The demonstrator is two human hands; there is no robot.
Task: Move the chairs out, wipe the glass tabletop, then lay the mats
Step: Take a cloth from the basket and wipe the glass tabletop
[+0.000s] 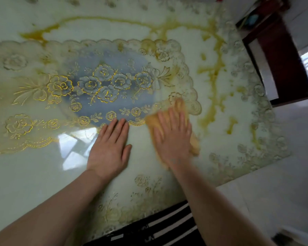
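From the head camera I am looking down on the glass tabletop (34, 174), pale green with amber veining and a bright window reflection near its front edge. My left hand (110, 148) lies flat on the glass, fingers straight and close together, the fingertips just reaching the scalloped edge of a translucent lace-patterned mat (100, 82) with gold-outlined roses. My right hand (172, 139) is spread flat too, fingers a little splayed, pressing an orange cleaning cloth (180, 110) against the tabletop — the cloth sticks out past the fingertips and to the right of the palm, and its far end overlaps the mat's near right corner. The right hand and cloth are blurred, so I cannot tell how the cloth is folded. A similar rose pattern runs along the table's right and near edges — possibly another mat, though I am not sure. Beyond the table's right corner stands a dark red wooden chair (281, 55). At the bottom, black-and-white striped clothing (158, 226) shows below the table edge.
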